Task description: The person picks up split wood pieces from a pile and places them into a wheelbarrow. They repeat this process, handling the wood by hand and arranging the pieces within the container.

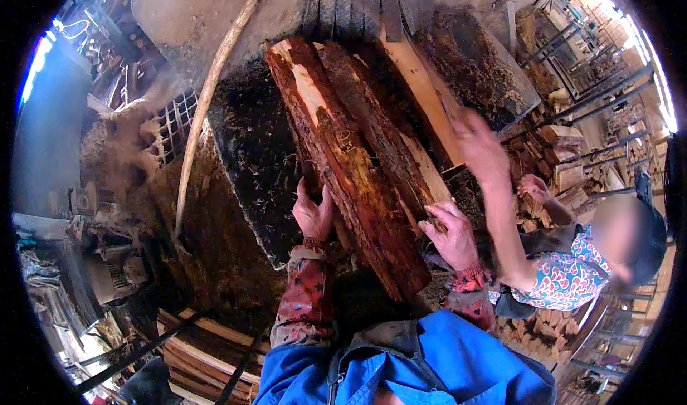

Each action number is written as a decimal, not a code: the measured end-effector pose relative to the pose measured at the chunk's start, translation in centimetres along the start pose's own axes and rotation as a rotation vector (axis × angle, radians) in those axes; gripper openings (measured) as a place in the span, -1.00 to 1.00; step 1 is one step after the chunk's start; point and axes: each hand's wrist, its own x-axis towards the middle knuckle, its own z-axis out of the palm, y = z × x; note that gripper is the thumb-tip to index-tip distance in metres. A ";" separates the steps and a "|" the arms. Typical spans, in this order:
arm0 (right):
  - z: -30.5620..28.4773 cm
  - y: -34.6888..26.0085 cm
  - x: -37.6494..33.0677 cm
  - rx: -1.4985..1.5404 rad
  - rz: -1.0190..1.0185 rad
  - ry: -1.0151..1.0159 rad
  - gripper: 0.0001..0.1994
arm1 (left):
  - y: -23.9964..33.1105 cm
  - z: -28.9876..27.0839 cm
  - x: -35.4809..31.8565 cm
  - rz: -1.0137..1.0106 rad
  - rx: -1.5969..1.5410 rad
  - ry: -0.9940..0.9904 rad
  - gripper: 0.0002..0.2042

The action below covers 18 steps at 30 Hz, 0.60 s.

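A long bark-covered wood slab point(343, 147) lies aslant in front of me, its lower end near my body. My left hand point(313, 210) is at its left edge, thumb and a finger around dark bark there; the other fingers are partly hidden. Beside it, to the right, lies a narrower bark-edged slab point(401, 162). My right hand point(451, 235) is closed on the near end of this narrower slab, thumb toward the bark. Further right is a pale sawn plank point(418, 83), with a co-worker's blurred hand point(478, 144) at its near end.
The wood rests on a dark metal table point(250, 140) strewn with sawdust. A curved pale stick point(207, 97) leans at the left. At right stands a co-worker in a patterned shirt point(565, 272), near stacked firewood point(565, 154). Boards point(207, 351) lie at lower left.
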 end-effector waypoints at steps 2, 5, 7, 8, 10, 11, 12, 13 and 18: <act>-1.0 -0.4 -0.3 0.011 -0.021 0.029 -0.66 | 0.6 0.8 0.2 0.003 -0.035 -0.023 -0.45; -1.1 -1.4 0.8 0.035 0.022 0.000 -0.73 | 0.3 0.3 0.2 0.005 -0.053 -0.013 -0.46; -0.7 -1.4 1.9 0.041 -0.064 0.073 -0.83 | -1.0 0.2 0.1 0.038 -0.026 0.005 -0.47; -0.7 -1.8 2.6 0.068 -0.068 0.104 -0.85 | -0.5 0.2 0.2 0.008 -0.046 -0.015 -0.46; -1.2 -2.2 3.8 0.071 -0.061 0.136 -0.88 | 0.1 0.3 0.2 -0.053 -0.083 -0.051 -0.46; -1.3 -1.3 4.1 0.027 -0.085 0.120 -0.89 | -0.3 0.4 0.3 -0.038 -0.065 -0.052 -0.46; -2.0 -1.2 4.2 0.029 -0.091 0.042 -0.89 | -0.8 0.6 0.3 -0.024 -0.047 -0.052 -0.46; -2.9 -1.8 4.3 0.028 -0.101 -0.044 -0.89 | -0.6 0.5 0.4 -0.014 -0.032 -0.044 -0.46; -4.2 -3.1 5.6 0.172 -0.198 0.091 -0.87 | -0.5 0.5 0.4 0.040 -0.191 0.006 -0.47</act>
